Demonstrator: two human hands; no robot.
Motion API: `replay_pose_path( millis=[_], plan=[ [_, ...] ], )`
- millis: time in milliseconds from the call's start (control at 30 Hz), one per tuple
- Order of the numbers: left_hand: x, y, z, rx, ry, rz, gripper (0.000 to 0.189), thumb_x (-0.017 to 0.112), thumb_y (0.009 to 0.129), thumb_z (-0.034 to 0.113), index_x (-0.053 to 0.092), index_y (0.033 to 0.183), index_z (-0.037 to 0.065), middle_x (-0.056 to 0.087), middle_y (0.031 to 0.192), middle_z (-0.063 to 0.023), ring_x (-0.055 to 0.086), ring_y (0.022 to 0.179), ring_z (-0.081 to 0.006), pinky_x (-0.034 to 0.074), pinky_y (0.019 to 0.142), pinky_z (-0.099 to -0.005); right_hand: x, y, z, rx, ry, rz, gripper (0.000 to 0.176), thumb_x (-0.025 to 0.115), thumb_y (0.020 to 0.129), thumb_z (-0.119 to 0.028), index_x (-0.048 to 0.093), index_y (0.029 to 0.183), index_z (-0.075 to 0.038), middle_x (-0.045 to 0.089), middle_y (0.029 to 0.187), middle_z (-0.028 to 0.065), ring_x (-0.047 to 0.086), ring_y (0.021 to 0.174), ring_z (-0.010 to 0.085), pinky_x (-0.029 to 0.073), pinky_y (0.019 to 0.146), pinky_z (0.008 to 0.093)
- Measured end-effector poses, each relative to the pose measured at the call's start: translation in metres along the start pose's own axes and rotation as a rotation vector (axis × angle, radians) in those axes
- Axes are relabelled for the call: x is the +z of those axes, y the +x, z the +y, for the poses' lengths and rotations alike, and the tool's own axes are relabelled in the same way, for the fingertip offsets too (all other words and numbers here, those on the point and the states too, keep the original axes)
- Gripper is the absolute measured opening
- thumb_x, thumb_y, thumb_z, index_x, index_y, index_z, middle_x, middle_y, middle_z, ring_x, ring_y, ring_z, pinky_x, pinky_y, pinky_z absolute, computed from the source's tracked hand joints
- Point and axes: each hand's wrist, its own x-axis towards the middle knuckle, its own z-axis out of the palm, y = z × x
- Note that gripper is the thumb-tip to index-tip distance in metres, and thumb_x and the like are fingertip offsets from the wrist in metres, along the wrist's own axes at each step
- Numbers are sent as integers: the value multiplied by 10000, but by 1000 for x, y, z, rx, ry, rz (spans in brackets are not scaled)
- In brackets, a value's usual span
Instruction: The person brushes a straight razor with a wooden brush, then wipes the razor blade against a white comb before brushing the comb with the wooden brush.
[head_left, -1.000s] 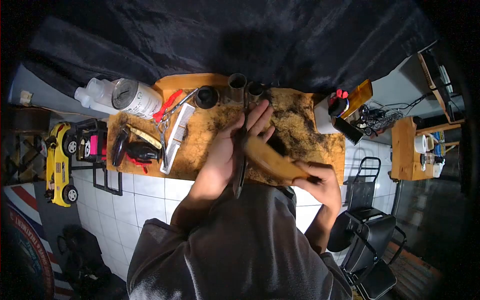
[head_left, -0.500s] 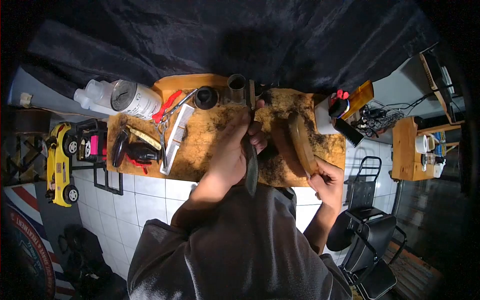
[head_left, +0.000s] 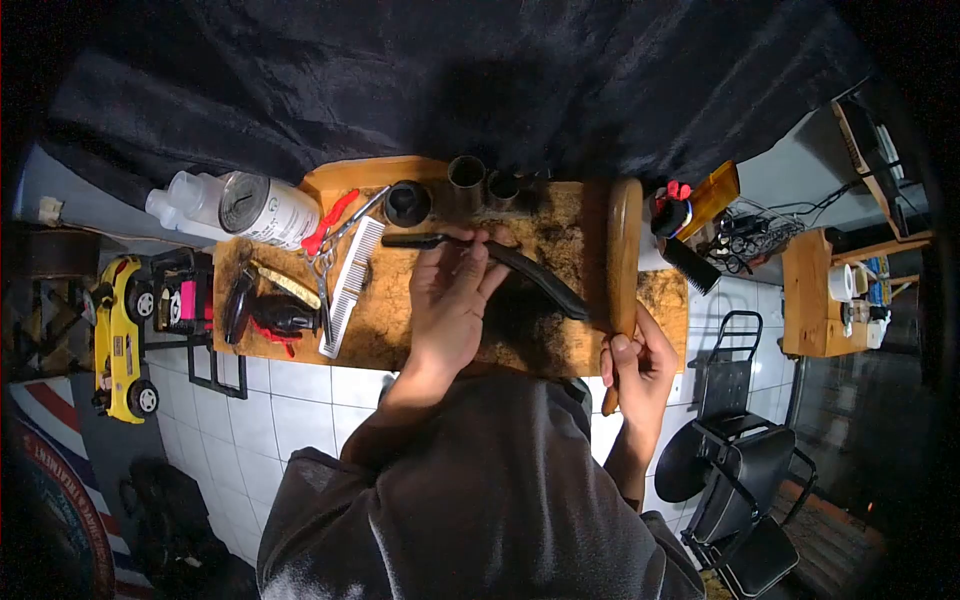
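Over the middle of the wooden table, my left hand (head_left: 450, 305) pinches a black straight razor (head_left: 540, 280). It is unfolded, its narrow end toward the left and its curved handle slanting down to the right. My right hand (head_left: 640, 365) is closed round the handle of a wooden brush (head_left: 624, 250), which stands nearly upright in view with its back and edge showing; its bristles are hard to make out. The razor's handle end lies close to the brush, apart from it as far as I can see.
Dark hair clippings cover the wooden table (head_left: 570, 235). On its left are a white comb (head_left: 352, 288), scissors (head_left: 322, 268), clippers (head_left: 285, 308) and a labelled container (head_left: 265, 210). Dark cups (head_left: 466, 173) stand at the back. A black-bristled brush (head_left: 692, 266) is at right, above a black chair (head_left: 750, 470).
My left hand has turned the razor from upright to lying across the view. My right hand has swung the brush from leaning left to nearly vertical, slightly farther right.
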Motion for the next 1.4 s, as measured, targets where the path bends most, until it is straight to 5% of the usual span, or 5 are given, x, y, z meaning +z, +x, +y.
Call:
replay_pose_path(
  millis=[567,767,933,1200,1400],
  plan=[
    [-10,-5,-13,275,599,107,162,528,914,-38,605,1052,-4,589,993,-38,543,887,-80,454,769,-210,40,-5,4,-78,-347,-123,460,679,831,-93,529,1224,91,647,902,184,621,731,199,502,659,289],
    [-7,-14,-17,142,342,141,96,540,931,17,604,999,-8,580,1013,-38,543,872,-74,507,788,-269,43,6,13,-86,-476,-119,456,699,816,-89,553,1213,80,639,831,168,586,665,186,480,634,284],
    [-19,-7,-14,269,316,10,123,445,966,3,540,1038,-27,533,1034,-73,539,946,-120,455,994,-471,34,15,19,-146,-562,51,417,710,803,-70,586,1185,40,561,720,115,533,634,147,453,609,260],
    [-16,-13,-19,214,378,55,106,467,965,29,533,1025,-29,523,1020,-60,526,927,-100,477,976,-418,45,8,9,-293,-597,-151,450,746,775,-86,593,1178,43,623,788,148,611,692,180,497,654,293],
    [-18,-10,-3,196,204,36,97,471,963,26,542,1013,-20,508,999,-49,527,874,-94,486,968,-458,32,16,14,-267,-640,58,410,721,789,-58,600,1163,55,620,804,157,600,681,179,490,643,287]
  ],
)
